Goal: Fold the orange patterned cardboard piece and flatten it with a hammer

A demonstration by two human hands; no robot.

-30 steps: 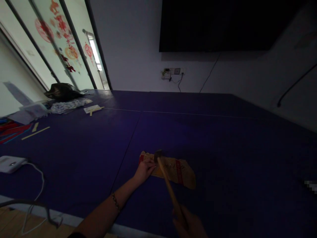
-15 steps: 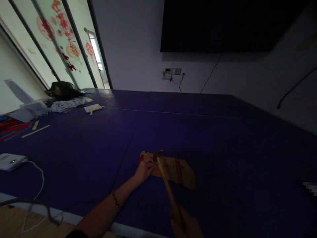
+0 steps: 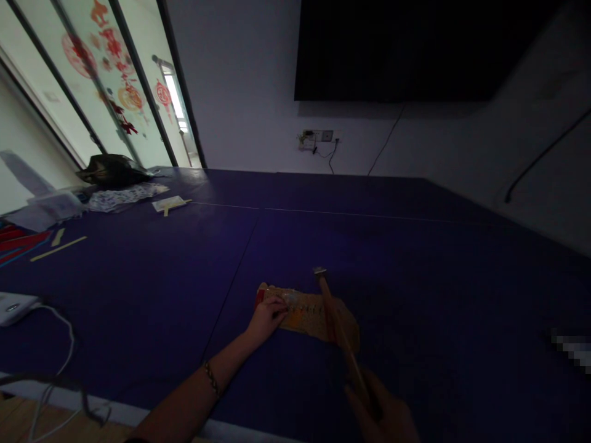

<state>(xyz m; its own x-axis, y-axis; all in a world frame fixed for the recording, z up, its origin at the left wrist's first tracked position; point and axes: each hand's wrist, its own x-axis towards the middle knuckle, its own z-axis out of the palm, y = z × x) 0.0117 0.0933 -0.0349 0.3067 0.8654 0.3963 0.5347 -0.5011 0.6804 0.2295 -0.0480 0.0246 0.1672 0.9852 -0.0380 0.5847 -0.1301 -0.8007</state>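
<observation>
A tan, elongated piece (image 3: 307, 314) with red bands and a row of small dark marks lies on the dark blue table (image 3: 184, 264). My left hand (image 3: 268, 317) rests on its left part, fingers pinched together; whatever is between the fingertips is too small to name. In my right hand (image 3: 381, 403) is the wooden handle of a hammer (image 3: 339, 326). The hammer's metal head is raised to the upper right of my left hand, and its handle passes in front of the right part of the tan piece.
A white device (image 3: 16, 307) with a cable sits at the left edge. Farther back are yellow strips (image 3: 58, 248), red pieces (image 3: 23, 241), a small white packet (image 3: 170, 204), patterned sheets (image 3: 122, 197) and a black bag (image 3: 113, 170). A screen hangs on the wall.
The hammer has moved up and to the right, away from my left fingers, along with my right hand. My left hand stays on the tan piece. The view has shifted slightly.
</observation>
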